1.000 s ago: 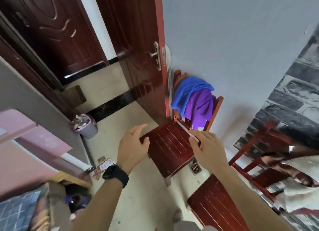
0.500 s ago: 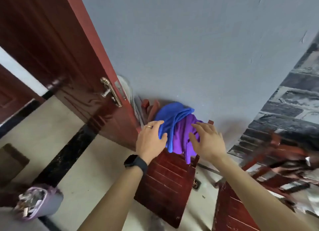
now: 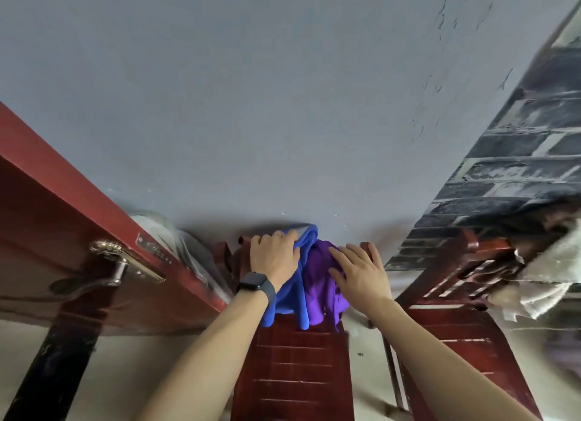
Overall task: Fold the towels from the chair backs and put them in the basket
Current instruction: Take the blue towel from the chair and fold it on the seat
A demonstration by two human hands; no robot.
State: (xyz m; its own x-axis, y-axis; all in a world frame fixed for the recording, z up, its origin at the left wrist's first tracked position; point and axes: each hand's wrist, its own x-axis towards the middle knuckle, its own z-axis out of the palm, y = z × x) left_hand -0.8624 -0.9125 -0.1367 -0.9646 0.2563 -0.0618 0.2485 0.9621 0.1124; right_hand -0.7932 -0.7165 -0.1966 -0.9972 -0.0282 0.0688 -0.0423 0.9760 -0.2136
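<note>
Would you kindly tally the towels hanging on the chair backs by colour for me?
blue towel: 1
purple towel: 1
off-white towel: 1 (blurred at the frame's edge)
Total: 3

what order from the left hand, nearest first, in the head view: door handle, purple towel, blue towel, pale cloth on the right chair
1. blue towel, gripped by the left hand.
2. purple towel, just to its right.
3. door handle, off to the left.
4. pale cloth, far right.
</note>
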